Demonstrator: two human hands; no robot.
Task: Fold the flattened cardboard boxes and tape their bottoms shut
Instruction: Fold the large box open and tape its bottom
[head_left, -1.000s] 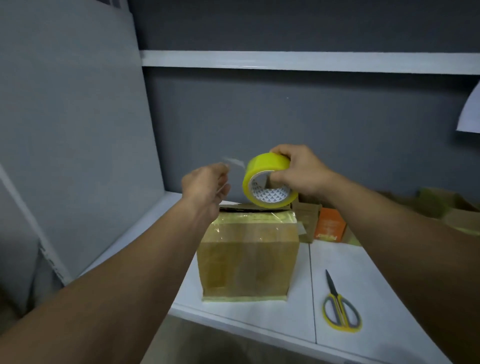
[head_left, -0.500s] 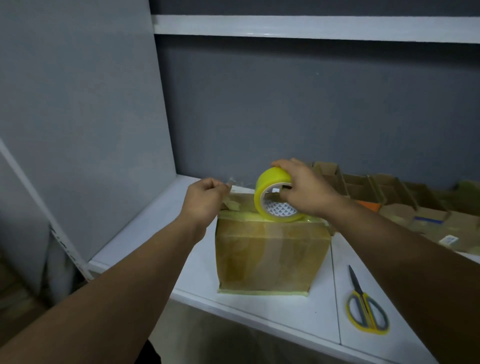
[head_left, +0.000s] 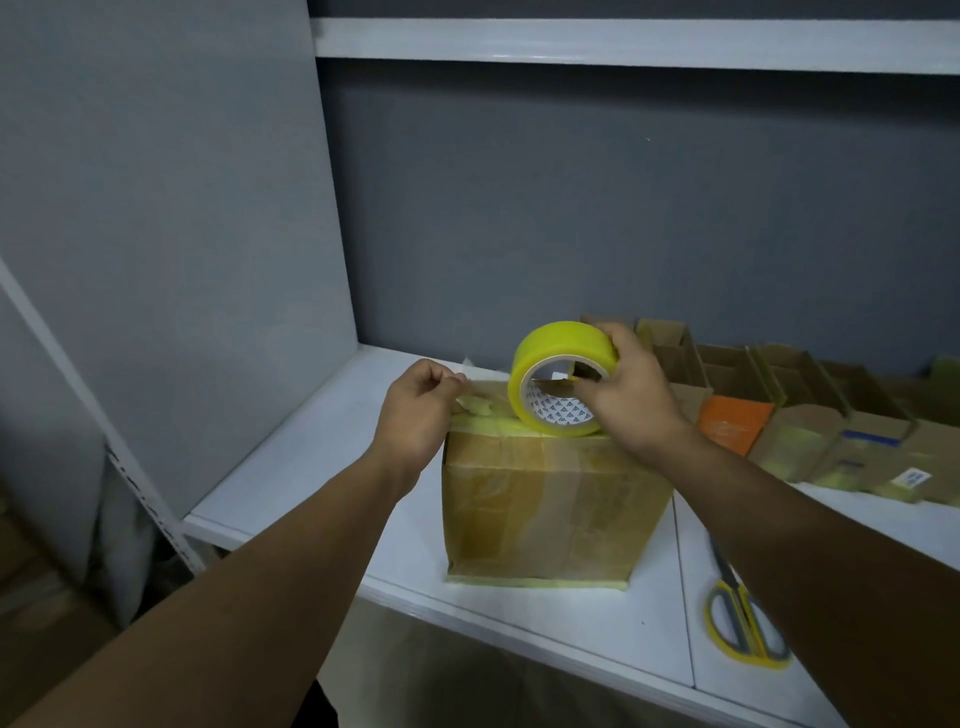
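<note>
A folded cardboard box (head_left: 550, 509) stands on the white shelf (head_left: 311, 467), its front face covered with glossy yellowish tape. My right hand (head_left: 628, 395) grips a yellow tape roll (head_left: 558, 376) that rests upright on the box's top edge. My left hand (head_left: 418, 410) pinches the loose tape end (head_left: 475, 402) at the box's top left corner. A short stretch of tape runs between that end and the roll.
Yellow-handled scissors (head_left: 743, 623) lie on the shelf to the right of the box. Several folded cardboard boxes (head_left: 810, 426), one orange (head_left: 732, 421), line the back right. A grey wall panel stands at the left and an upper shelf edge (head_left: 623, 44) crosses overhead.
Both hands came down from the air: the roll now rests on the box's top and the pulled tape end sits at the top left corner. The view has tilted downward.
</note>
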